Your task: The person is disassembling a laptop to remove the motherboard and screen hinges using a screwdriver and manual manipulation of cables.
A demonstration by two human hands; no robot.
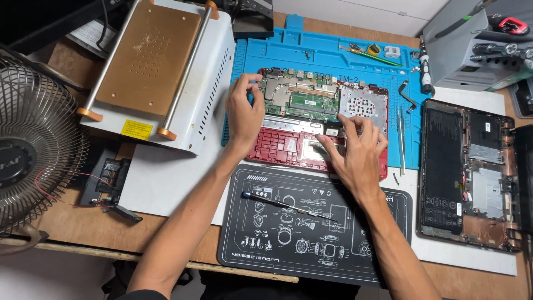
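The opened red laptop (316, 125) lies flat on the blue work mat (322, 55), its long axis running left to right across the bench; the circuit-board side faces away from the person, the red palm-rest edge toward them. The left hand (244, 114) rests at the laptop's left edge, fingers curled against the casing; whether it pinches anything cannot be told. The right hand (355, 153) lies on the lower right part, fingers spread and pressing flat, holding nothing. A screwdriver (277, 203) lies on the black mat (316, 244) just in front, pointing lower right. Tweezers (401, 139) lie beside the laptop's right edge. A second, dark opened laptop (472, 172) sits well apart at right.
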